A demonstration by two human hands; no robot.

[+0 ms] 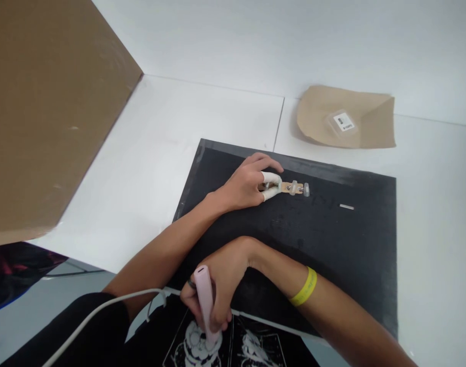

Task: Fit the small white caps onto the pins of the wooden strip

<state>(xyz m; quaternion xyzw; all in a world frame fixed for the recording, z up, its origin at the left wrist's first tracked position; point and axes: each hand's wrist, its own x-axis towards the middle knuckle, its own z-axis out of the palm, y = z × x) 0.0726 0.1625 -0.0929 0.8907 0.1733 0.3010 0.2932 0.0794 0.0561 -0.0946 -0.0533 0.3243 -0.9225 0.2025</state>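
Note:
My left hand rests on the black mat, its fingertips in white finger covers pinched on a small tan part with clear knobs on it. My right hand is bent back toward my body at the mat's near edge and is wrapped round a pink pen-shaped tool with a white cable trailing to the left. A yellow band is on my right wrist.
A small silver pin lies on the mat to the right of the tan part. A brown paper bag with a labelled packet sits on the white table behind. A large brown board stands at the left.

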